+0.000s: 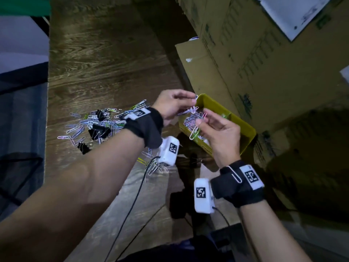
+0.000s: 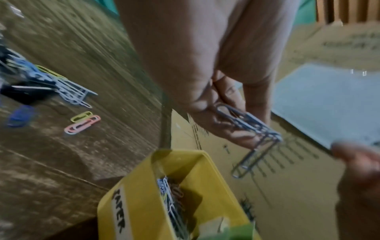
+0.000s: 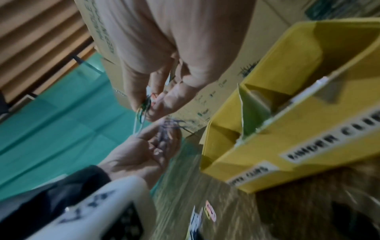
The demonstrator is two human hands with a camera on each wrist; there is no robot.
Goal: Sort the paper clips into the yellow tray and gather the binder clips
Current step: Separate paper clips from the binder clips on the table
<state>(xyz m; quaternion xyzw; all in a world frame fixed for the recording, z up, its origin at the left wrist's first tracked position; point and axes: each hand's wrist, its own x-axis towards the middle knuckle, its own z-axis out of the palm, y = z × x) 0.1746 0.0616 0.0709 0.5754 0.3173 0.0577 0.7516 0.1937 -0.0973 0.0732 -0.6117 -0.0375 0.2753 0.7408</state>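
Both hands hover over the near-left end of the yellow tray (image 1: 243, 127). My left hand (image 1: 193, 99) pinches a tangled bunch of silver and pale paper clips (image 2: 246, 123). Just below it, my right hand (image 1: 201, 117) pinches a few coloured clips (image 3: 146, 104), and a long white clip (image 1: 194, 133) dangles from them. The tray compartment labelled for paper clips (image 2: 172, 203) holds several clips. On the wooden table, left of my left wrist, lies a loose pile of paper clips (image 1: 79, 127) mixed with black binder clips (image 1: 99, 130).
Tall cardboard boxes (image 1: 245, 53) stand against the tray's far and right sides. A small cluster of clips (image 1: 153, 166) and one binder clip (image 1: 194, 161) lie under my left wrist. A clip (image 1: 235, 174) is stuck to my right wrist strap. The table's left edge (image 1: 48, 110) is near the pile.
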